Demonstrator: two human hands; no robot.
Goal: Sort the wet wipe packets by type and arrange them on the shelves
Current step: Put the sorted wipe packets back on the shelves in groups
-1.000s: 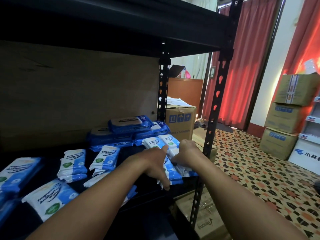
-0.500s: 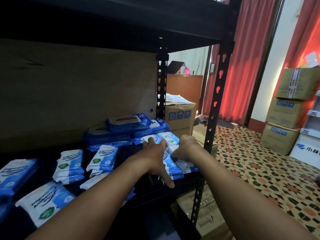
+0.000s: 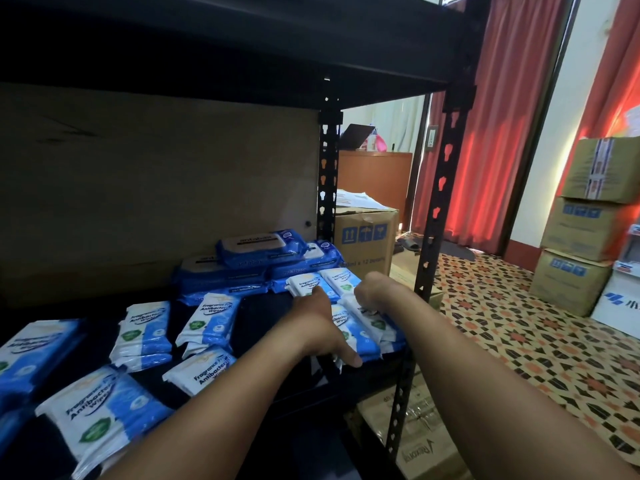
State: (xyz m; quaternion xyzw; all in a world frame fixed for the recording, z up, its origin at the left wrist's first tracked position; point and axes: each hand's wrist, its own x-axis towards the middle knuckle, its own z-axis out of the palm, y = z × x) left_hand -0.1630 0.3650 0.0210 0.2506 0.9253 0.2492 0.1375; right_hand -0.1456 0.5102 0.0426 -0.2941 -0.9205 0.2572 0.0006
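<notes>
Small white-and-blue antibacterial wipe packets (image 3: 211, 317) lie scattered over the dark shelf (image 3: 263, 313). Larger dark blue wipe packs (image 3: 256, 252) are piled at the back. A stack of the small packets (image 3: 372, 329) sits at the shelf's right end. My left hand (image 3: 320, 329) lies spread over that stack, thumb at its near end and a finger touching a far packet (image 3: 304, 282). My right hand (image 3: 372, 291) is curled, knuckles up, its fingers gripping the top of the stack; the fingertips are hidden.
A black slotted post (image 3: 440, 202) stands right beside the stack. Another shelf hangs low overhead. A cardboard box (image 3: 367, 237) stands behind the rack, more boxes (image 3: 585, 223) are stacked at the far right, and another box (image 3: 415, 455) lies below on the patterned floor.
My left hand has stretched farther back along the stack, its finger now reaching the far packet. My right hand has stayed curled on the stack.
</notes>
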